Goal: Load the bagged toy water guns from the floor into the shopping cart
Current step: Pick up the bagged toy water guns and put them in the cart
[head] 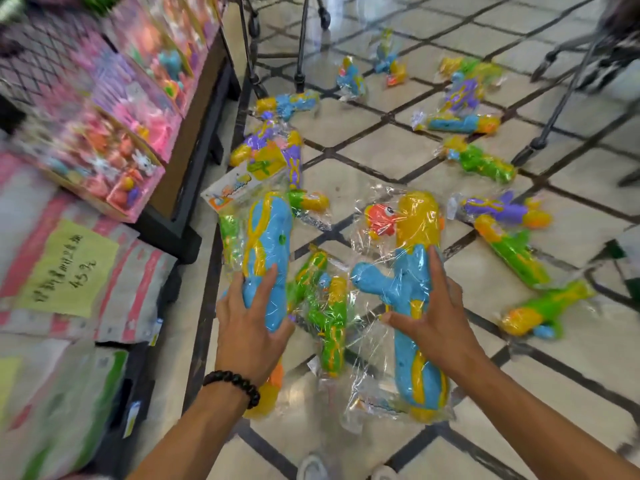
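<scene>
My left hand [251, 323] grips a bagged blue and yellow water gun [266, 244] with a card header, held up over the floor. My right hand [438, 317] grips a second bagged water gun [414, 271], blue with a yellow top and an orange figure. Between them on the tiles lies a green and yellow bagged gun [329, 313]. Several more bagged guns are scattered over the floor, such as a purple one [498, 209] and a green one [479, 161]. Black cart legs with a wheel [325, 15] show at the top.
A low dark shelf [194, 140] with pink boxed toys runs along the left. Packaged goods with a yellow price note [69, 268] lie at the lower left. Black metal stand legs [568, 95] reach in at the upper right. My white shoes [313, 467] show at the bottom.
</scene>
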### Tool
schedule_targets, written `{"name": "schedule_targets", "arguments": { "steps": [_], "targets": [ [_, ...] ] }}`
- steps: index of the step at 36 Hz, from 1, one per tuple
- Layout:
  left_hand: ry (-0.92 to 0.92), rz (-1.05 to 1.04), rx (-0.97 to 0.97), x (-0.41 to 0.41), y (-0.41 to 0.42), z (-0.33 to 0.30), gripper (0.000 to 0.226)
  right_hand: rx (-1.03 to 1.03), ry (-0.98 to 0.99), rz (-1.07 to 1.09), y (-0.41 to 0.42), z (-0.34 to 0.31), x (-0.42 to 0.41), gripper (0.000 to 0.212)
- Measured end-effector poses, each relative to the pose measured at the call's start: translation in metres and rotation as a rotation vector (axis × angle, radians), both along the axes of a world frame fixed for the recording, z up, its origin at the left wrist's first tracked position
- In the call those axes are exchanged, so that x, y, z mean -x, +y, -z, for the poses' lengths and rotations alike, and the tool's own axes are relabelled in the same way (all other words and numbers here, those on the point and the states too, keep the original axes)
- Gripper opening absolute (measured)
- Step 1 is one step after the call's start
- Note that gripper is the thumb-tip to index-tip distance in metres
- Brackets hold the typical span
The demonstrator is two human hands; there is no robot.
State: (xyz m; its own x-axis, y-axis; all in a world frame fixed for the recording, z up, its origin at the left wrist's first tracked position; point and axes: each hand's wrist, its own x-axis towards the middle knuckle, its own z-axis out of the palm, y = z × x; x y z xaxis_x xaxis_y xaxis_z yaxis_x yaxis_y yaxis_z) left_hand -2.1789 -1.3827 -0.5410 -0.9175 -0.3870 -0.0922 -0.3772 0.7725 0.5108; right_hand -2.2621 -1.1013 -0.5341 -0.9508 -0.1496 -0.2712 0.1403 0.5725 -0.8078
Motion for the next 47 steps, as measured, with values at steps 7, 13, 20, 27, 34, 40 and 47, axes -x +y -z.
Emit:
{"name": "schedule_targets", "arguments": {
  "steps": [7, 13, 20, 27, 34, 40, 47],
  "targets": [
    [0.0, 0.019, -0.001, 0.002, -0.003, -0.143, 0.093, -0.031, 0.025, 0.033, 0.009, -0.145, -0.002, 0.131],
    [0.039, 0.035, 0.01, 0.015, -0.009, -0.249, 0.09, -0.023, 0.078, 0.052, 0.006, -0.252, -0.001, 0.131],
    [0.043, 0.057, -0.013, 0.03, -0.009, -0.339, 0.092, -0.021, 0.128, 0.074, 0.009, -0.341, 0.002, 0.13],
    [0.032, 0.097, -0.022, 0.044, -0.011, -0.375, 0.089, -0.053, 0.162, 0.13, 0.02, -0.38, 0.016, 0.134],
    [0.025, 0.107, 0.015, 0.091, 0.003, -0.391, 0.092, -0.093, 0.163, 0.142, 0.032, -0.394, 0.059, 0.137],
    [0.059, 0.102, 0.006, 0.168, 0.025, -0.398, 0.09, -0.107, 0.181, 0.113, 0.05, -0.39, 0.139, 0.137],
    [0.07, 0.039, -0.012, 0.276, 0.062, -0.412, 0.093, -0.038, 0.175, 0.047, 0.083, -0.398, 0.275, 0.137]
  ]
}}
